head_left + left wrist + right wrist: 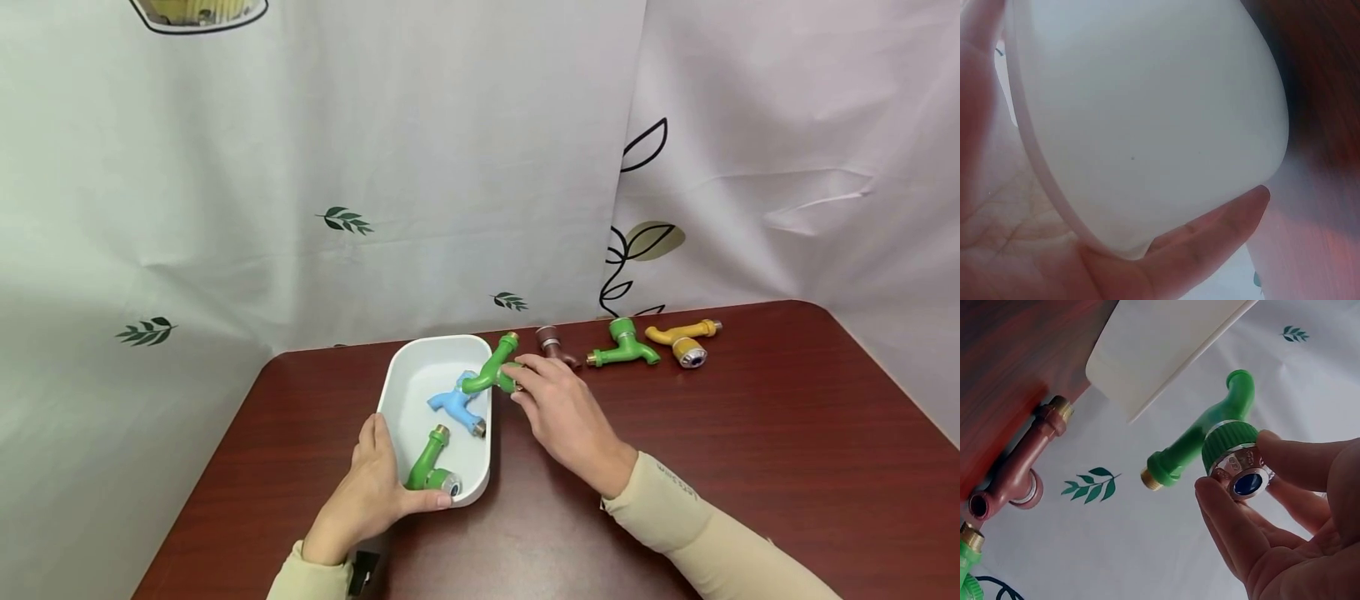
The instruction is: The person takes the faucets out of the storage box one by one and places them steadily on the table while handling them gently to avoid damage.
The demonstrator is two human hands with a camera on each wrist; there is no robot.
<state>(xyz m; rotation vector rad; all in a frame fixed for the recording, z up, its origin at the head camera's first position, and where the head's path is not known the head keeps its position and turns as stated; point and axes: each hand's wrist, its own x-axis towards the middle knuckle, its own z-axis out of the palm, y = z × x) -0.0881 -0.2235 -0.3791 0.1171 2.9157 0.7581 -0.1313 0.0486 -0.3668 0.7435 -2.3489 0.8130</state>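
My right hand (566, 412) pinches a green tap (487, 371) by its knob, over the right rim of a white tray (401, 392). In the right wrist view the fingers and thumb grip the silver-capped knob (1232, 447), and the brass thread points away from the hand. My left hand (371, 483) holds the tray at its near left corner, thumb over the near rim and fingers along the outer side. Inside the tray lie a light blue tap (457, 406) and, at the near end, another green tap (427, 462).
To the right, along the table's back edge, lie a maroon tap (551, 342), a green tap (626, 346) and a yellow tap (682, 337). The dark red table (712, 467) meets a pale printed curtain (450, 167) at the back.
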